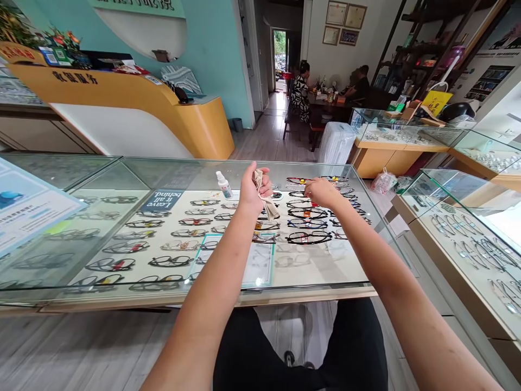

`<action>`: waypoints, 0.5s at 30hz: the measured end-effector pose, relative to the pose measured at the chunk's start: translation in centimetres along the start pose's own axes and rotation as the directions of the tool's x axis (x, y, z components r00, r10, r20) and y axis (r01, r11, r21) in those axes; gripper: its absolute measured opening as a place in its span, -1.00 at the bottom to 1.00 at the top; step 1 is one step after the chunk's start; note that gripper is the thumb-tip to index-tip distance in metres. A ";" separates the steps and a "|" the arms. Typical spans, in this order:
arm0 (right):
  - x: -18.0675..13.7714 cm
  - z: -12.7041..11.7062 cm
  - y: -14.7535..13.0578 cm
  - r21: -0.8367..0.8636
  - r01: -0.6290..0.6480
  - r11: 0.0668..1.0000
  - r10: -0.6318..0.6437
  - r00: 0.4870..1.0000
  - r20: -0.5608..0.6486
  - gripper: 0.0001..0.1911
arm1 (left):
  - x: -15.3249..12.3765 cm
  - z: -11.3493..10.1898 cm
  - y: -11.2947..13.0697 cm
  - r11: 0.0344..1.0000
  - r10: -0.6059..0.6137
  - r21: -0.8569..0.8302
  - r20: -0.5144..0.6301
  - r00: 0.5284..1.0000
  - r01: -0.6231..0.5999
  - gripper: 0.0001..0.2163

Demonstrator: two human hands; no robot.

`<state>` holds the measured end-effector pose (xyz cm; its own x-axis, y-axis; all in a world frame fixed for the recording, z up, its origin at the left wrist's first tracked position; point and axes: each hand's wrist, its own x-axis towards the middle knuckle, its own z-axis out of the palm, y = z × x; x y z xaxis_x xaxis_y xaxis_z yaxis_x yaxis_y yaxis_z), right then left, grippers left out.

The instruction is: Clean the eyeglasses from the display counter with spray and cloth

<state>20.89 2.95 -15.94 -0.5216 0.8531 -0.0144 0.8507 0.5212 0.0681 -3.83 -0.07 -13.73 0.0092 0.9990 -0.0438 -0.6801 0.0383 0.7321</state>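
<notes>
1. Eyeglasses [304,237]: in rows at glass-topped surface [301,277]; right-side columns apparently on top of glass, many more to the left apparently beneath it. Possible trouble: frames knocked askew or tangled, from tight spacing and low forearms.
2. Teal-bordered panel [258,260]: partly behind left forearm, just beside the right-side columns. Above or below glass: cannot tell.
3. Right hand [322,192]: over far end of the right-side columns, fingers curled downward, nearly closed, at or touching a pair. Actual hold hidden, cannot tell. Possible trouble: neighbouring pair dragged along, from pinching blind in a packed row; bent temple, from lifting by one arm.
4. Left hand [253,190]: raised above surface, fingers folded closed around beige cloth [269,207].
5. Cloth: loose end hanging over frames. Possible trouble: snagging a hinge or temple, from sweeping low.
6. Spray bottle [223,185]: upright, just left of left hand. Possible trouble: tipping, from a wrist bump.
</notes>
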 end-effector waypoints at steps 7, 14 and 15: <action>-0.5 -0.3 -0.3 0.001 -0.013 1.000 0.013 1.000 0.008 -0.66 | 0.0 0.0 0.0 1.000 0.002 0.016 0.003 1.000 -0.002 -0.60; -0.2 -0.2 0.1 0.044 -0.047 0.998 0.046 0.999 0.014 -0.80 | -0.1 0.0 0.1 1.000 0.004 0.024 0.002 1.000 -0.004 -0.58; -0.1 -0.3 0.3 0.053 -0.048 0.997 0.048 0.999 0.012 -0.79 | -0.1 0.0 0.1 1.000 0.005 0.023 -0.001 1.000 -0.005 -0.59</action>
<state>21.17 3.03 -15.61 -0.4796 0.8772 -0.0236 0.8772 0.4800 0.0154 -3.88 -0.17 -13.64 0.0050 0.9992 -0.0407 -0.6629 0.0338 0.7480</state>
